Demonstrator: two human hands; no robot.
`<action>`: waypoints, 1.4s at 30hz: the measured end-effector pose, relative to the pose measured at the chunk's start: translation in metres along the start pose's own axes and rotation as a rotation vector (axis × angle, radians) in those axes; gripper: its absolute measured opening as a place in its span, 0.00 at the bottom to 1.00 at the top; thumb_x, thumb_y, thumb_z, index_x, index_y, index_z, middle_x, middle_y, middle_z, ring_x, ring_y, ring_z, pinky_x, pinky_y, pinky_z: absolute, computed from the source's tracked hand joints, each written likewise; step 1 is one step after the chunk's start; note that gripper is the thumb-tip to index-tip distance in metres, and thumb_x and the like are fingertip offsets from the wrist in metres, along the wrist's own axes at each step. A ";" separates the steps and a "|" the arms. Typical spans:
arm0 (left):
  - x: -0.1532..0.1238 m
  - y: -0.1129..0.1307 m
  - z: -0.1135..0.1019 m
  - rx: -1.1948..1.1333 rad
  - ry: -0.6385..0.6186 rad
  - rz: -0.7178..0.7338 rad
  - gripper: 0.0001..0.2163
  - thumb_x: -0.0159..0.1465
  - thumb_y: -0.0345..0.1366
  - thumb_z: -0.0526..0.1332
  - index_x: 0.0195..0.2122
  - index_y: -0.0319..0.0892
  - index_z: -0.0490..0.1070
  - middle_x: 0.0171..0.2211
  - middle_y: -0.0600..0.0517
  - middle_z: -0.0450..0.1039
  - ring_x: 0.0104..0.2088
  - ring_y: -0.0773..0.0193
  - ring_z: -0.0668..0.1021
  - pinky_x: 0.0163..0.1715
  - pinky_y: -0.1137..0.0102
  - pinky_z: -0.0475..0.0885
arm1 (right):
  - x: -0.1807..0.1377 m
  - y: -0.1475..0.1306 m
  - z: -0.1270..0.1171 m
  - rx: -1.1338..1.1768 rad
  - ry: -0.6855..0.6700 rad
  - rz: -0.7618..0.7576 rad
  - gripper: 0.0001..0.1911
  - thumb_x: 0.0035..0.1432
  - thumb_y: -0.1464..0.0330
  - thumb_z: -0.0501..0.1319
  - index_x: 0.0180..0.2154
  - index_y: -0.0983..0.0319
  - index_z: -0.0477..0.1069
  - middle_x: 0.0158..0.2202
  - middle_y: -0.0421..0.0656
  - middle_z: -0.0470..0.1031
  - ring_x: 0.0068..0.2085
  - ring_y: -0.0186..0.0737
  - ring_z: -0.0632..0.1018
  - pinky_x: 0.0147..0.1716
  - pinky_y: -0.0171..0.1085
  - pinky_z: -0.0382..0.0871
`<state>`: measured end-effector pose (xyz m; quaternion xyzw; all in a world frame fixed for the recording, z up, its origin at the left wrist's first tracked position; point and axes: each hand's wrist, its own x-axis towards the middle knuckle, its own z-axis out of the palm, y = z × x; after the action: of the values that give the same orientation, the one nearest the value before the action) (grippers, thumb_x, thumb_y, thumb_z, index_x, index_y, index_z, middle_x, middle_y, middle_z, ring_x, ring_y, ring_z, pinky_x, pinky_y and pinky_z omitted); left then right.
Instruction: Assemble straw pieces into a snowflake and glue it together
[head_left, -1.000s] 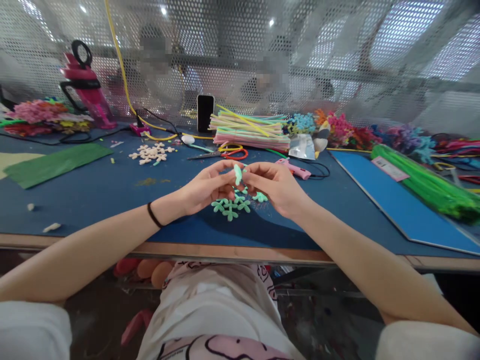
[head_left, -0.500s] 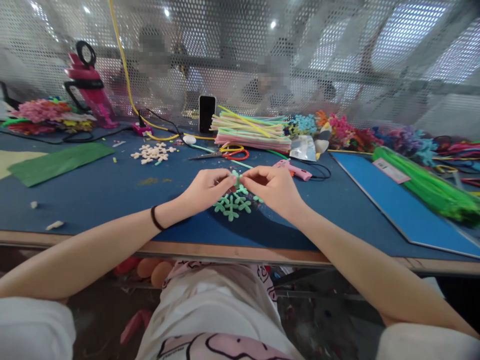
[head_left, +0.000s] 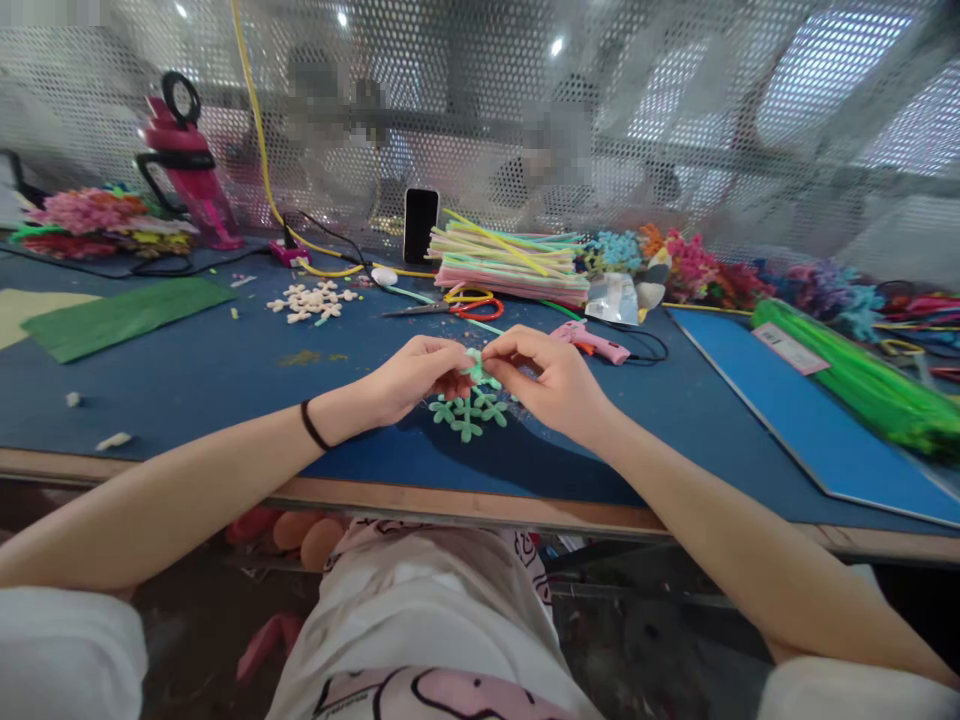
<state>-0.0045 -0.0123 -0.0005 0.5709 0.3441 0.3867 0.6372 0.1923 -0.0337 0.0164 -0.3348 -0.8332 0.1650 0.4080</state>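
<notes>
My left hand (head_left: 421, 378) and my right hand (head_left: 551, 380) meet above the middle of the blue table. Between their fingertips they pinch a small mint-green pipe-cleaner flower (head_left: 474, 366), partly covered by the fingers. Just below, on the tabletop, lie several more mint-green pipe-cleaner flowers (head_left: 466, 424) in a cluster, some of them hidden by my hands. Beyond my fingers are scissors (head_left: 480, 308) with red and yellow handles. A pink glue gun (head_left: 592, 342) rests behind my right hand.
A bundle of pastel pipe cleaners (head_left: 510, 270) lies at the back beside an upright phone (head_left: 421, 226). White pipe-cleaner pieces (head_left: 311, 301) sit left of centre. Green sheets (head_left: 135, 315) and a pink bottle (head_left: 187, 175) are farther left. On the right are a blue board (head_left: 795, 400) and bagged green pipe cleaners (head_left: 855, 375).
The fingers have shifted slightly around the mint-green flower, and the left fingers are more curled. The whole view has moved a little; other things stay in place.
</notes>
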 end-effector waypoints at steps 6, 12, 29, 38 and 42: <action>-0.003 0.009 -0.005 -0.106 -0.212 -0.240 0.06 0.52 0.30 0.60 0.19 0.38 0.68 0.16 0.54 0.65 0.16 0.72 0.66 0.18 0.76 0.62 | 0.000 -0.004 -0.002 0.051 -0.073 -0.025 0.02 0.62 0.69 0.65 0.35 0.61 0.75 0.34 0.42 0.77 0.33 0.36 0.74 0.34 0.36 0.66; 0.002 0.001 -0.004 -0.197 -0.192 -0.148 0.13 0.61 0.40 0.55 0.23 0.39 0.69 0.19 0.52 0.66 0.20 0.69 0.69 0.23 0.73 0.68 | -0.002 -0.007 0.005 -0.040 0.091 0.075 0.04 0.62 0.70 0.62 0.34 0.62 0.75 0.31 0.42 0.77 0.32 0.36 0.74 0.34 0.37 0.67; -0.002 0.008 -0.002 -0.068 -0.144 -0.297 0.14 0.63 0.38 0.56 0.20 0.42 0.61 0.14 0.57 0.58 0.14 0.73 0.59 0.15 0.76 0.62 | -0.001 -0.004 0.004 0.063 0.021 0.081 0.03 0.58 0.70 0.65 0.33 0.62 0.79 0.32 0.42 0.80 0.33 0.37 0.76 0.35 0.37 0.68; -0.002 -0.002 0.006 0.097 0.023 -0.075 0.15 0.62 0.36 0.55 0.18 0.41 0.63 0.14 0.56 0.63 0.15 0.73 0.65 0.17 0.76 0.60 | -0.001 0.001 0.009 0.181 0.044 0.276 0.10 0.57 0.62 0.67 0.35 0.63 0.79 0.34 0.44 0.81 0.33 0.38 0.77 0.35 0.38 0.71; -0.004 0.000 0.004 0.200 0.070 0.011 0.14 0.61 0.37 0.56 0.18 0.41 0.64 0.15 0.57 0.63 0.16 0.73 0.64 0.18 0.75 0.57 | -0.001 -0.003 0.008 0.189 0.107 0.304 0.12 0.56 0.61 0.68 0.38 0.63 0.80 0.36 0.46 0.82 0.34 0.39 0.78 0.36 0.38 0.72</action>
<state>-0.0028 -0.0173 -0.0005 0.6196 0.3999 0.3734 0.5628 0.1851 -0.0363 0.0121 -0.4251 -0.7310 0.2843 0.4517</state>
